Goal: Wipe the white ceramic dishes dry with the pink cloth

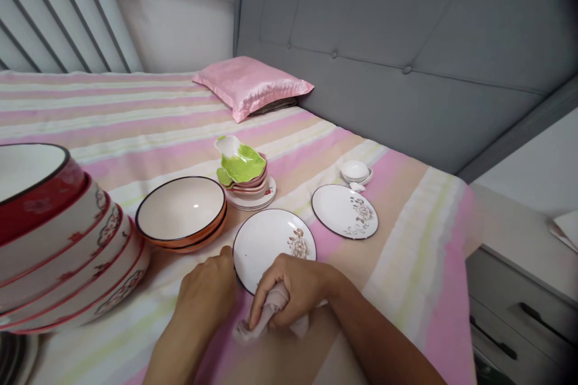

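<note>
Your right hand [293, 292] is closed around a pinkish cloth [266, 319], its fingers curled over the bunched fabric and pinching it at the near rim of the white flowered plate [271, 240]. Your left hand [208, 295] sits just left of that rim with its fingers curled under and the thumb tip at the edge. Whether it actually grips the plate cannot be told.

The plate lies flat on the striped bedspread [406, 240], which is soft. Pressing down on the near rim could lift the far side or make the plate skate away from you.

At near left, the stack of red-patterned bowls [58, 252] looks tilted. A shove into the mattress or a bump from your left elbow could send it sliding.

Just beyond your left hand, the orange-rimmed bowls [180, 210] are close enough to knock against the plate.

Farther right, the second flowered plate [345, 210] lies toward the bed's right edge, so tugging the bedspread could shift it. The same goes for the green leaf dish [239, 165] on its pile behind.
</note>
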A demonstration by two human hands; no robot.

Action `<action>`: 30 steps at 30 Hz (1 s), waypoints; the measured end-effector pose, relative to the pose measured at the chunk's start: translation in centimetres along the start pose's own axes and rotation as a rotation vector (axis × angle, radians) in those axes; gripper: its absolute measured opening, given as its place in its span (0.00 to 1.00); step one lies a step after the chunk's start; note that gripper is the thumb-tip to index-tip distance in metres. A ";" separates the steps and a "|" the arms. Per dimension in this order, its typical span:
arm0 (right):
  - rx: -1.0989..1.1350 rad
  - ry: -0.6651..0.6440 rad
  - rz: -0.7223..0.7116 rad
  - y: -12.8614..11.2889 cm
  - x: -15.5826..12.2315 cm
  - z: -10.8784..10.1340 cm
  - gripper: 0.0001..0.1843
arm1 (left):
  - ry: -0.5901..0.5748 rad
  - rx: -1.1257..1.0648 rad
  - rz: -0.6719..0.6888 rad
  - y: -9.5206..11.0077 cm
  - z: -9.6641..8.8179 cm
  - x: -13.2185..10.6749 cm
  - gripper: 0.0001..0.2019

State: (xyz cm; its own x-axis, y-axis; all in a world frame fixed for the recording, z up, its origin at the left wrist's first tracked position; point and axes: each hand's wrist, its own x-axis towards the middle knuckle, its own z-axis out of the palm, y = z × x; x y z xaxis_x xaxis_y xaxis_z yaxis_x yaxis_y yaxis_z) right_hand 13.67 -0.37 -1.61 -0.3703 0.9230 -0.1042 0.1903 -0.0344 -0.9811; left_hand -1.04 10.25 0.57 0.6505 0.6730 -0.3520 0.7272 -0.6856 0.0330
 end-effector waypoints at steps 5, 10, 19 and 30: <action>0.195 -0.124 -0.010 -0.4 -0.6 0.1 0.21 | 0.020 0.019 0.002 -0.1 0.3 0.1 0.14; 0.335 0.352 -0.180 -0.2 -0.3 -0.1 0.16 | -0.007 0.019 0.008 -0.1 0.2 0.1 0.13; -0.786 1.015 0.060 1.8 0.3 -1.9 0.21 | 0.013 -0.002 0.012 -0.2 0.4 0.1 0.14; -0.983 0.869 0.489 1.5 0.7 0.1 0.28 | 0.010 0.006 0.016 -0.1 0.2 -0.1 0.15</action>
State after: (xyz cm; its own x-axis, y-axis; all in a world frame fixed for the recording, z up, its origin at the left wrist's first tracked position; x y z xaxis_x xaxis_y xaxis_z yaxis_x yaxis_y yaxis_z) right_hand 13.57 0.16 -3.19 0.5235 0.8473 0.0899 0.8200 -0.4724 -0.3232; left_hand -1.23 10.23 0.40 0.6640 0.6651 -0.3418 0.7157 -0.6977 0.0326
